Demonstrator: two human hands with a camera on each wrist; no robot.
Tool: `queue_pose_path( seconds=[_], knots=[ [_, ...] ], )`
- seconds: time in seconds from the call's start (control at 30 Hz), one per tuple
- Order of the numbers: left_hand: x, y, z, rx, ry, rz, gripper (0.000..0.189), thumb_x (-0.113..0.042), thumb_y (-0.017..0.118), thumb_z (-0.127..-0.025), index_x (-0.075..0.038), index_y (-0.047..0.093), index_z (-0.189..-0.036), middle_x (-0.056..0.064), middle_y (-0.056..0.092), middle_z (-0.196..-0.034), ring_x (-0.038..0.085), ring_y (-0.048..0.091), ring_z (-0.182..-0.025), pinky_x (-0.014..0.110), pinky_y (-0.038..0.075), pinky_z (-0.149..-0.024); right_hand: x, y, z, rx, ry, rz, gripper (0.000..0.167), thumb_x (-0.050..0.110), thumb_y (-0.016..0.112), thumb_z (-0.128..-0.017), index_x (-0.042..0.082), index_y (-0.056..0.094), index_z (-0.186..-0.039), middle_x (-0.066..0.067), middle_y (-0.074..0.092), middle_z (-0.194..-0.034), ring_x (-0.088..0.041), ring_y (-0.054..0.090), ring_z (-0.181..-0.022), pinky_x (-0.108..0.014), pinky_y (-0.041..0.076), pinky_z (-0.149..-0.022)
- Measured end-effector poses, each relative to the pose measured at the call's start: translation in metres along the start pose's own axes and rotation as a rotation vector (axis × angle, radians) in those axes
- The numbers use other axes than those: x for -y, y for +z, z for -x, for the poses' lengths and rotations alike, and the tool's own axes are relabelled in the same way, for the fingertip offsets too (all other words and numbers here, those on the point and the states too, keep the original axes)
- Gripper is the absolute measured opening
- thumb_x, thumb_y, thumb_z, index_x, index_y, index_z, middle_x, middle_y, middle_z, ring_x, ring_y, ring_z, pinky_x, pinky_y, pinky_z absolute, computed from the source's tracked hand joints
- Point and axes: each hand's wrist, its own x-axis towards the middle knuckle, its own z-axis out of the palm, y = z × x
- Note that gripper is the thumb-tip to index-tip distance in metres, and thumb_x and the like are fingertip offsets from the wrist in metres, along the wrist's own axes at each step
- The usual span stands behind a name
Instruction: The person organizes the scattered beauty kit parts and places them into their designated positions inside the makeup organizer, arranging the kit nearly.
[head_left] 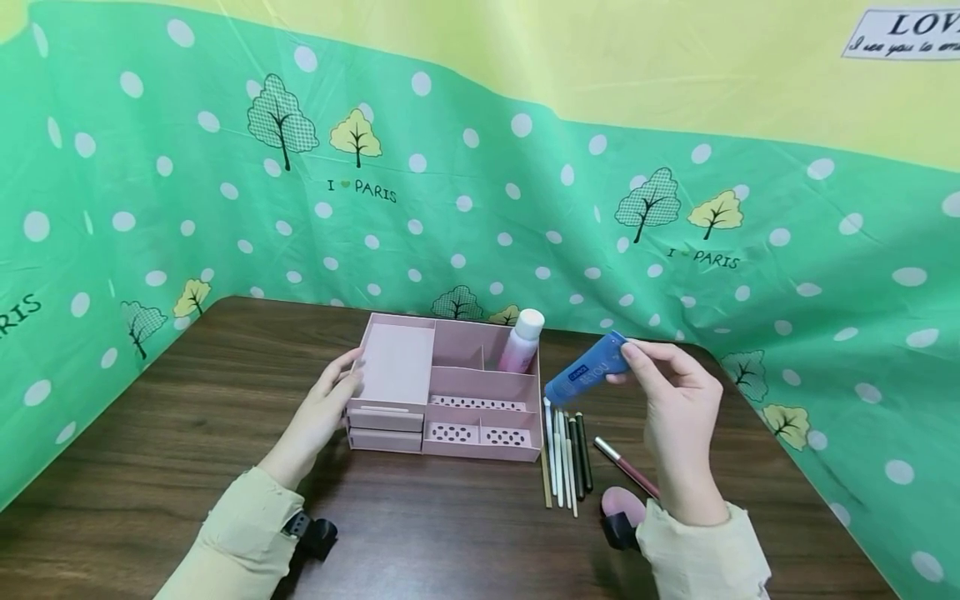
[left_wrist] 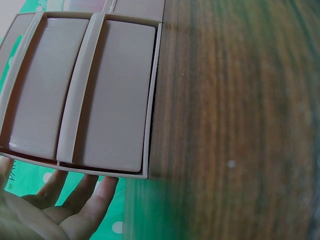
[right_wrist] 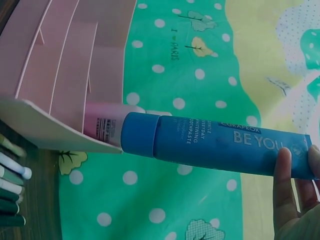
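Note:
A pink desktop organizer (head_left: 396, 362) with two drawers on its left and open compartments on its right sits on the table. My left hand (head_left: 317, 418) touches the organizer's left side; the left wrist view shows its fingers (left_wrist: 102, 197) extended against the wall beside the drawers. Between thumb and fingers, my right hand (head_left: 681, 421) pinches the flat end of a blue toothpaste tube (head_left: 588, 369). The tube slants cap-down by the organizer's right wall, and its cap (right_wrist: 140, 134) overlaps that wall in the right wrist view. A pink bottle with a white cap (head_left: 522, 342) stands in the back right compartment.
Several slim brushes or pencils (head_left: 567, 458) lie in a row just right of the organizer. A dark red pen-like stick (head_left: 626, 467) and a pink oval item (head_left: 622, 502) are near my right wrist. A polka-dot cloth (head_left: 465, 225) hangs behind the table (head_left: 420, 533).

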Motion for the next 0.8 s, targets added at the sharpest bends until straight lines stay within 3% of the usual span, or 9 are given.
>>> queue_pose_path(
  seconds=[0.17,0.37,0.63,0.8],
  knots=[
    [0.000,0.000,0.001,0.006,0.008,0.010,0.053,-0.040,0.038,-0.106,-0.027,0.026,-0.157,0.014,0.033,-0.150,0.028,0.041,-0.129,0.034,0.044,-0.087,0.001,0.007,-0.001,-0.020,0.043,0.069,0.021,0.001,0.072,-0.087,-0.016,0.070,-0.099,-0.006,0.074,-0.085,-0.015,0.068,-0.060,-0.025,0.057,-0.064],
    [0.000,0.000,0.000,0.003,0.012,0.010,0.053,-0.040,0.039,-0.106,-0.027,0.027,-0.156,0.013,0.035,-0.149,0.028,0.043,-0.127,0.034,0.045,-0.087,-0.002,0.016,-0.002,-0.015,0.047,0.074,0.019,0.001,0.072,-0.088,-0.015,0.070,-0.098,-0.005,0.074,-0.084,-0.015,0.067,-0.060,-0.025,0.058,-0.065],
    [0.001,0.000,0.000,0.026,0.012,0.026,0.054,-0.040,0.039,-0.106,-0.027,0.025,-0.157,0.016,0.033,-0.152,0.032,0.038,-0.135,0.057,0.037,-0.105,-0.008,0.029,-0.004,-0.001,0.032,0.027,0.013,-0.002,0.070,-0.088,-0.013,0.072,-0.096,-0.005,0.073,-0.084,-0.015,0.067,-0.064,-0.025,0.057,-0.063],
    [0.001,-0.001,0.000,0.022,0.010,0.026,0.054,-0.040,0.039,-0.106,-0.028,0.025,-0.157,0.015,0.033,-0.151,0.030,0.038,-0.134,0.053,0.040,-0.103,-0.012,0.036,-0.005,0.005,0.030,0.014,0.007,-0.003,0.071,-0.087,-0.007,0.074,-0.093,-0.004,0.073,-0.082,-0.014,0.067,-0.063,-0.026,0.058,-0.062]
  ],
)
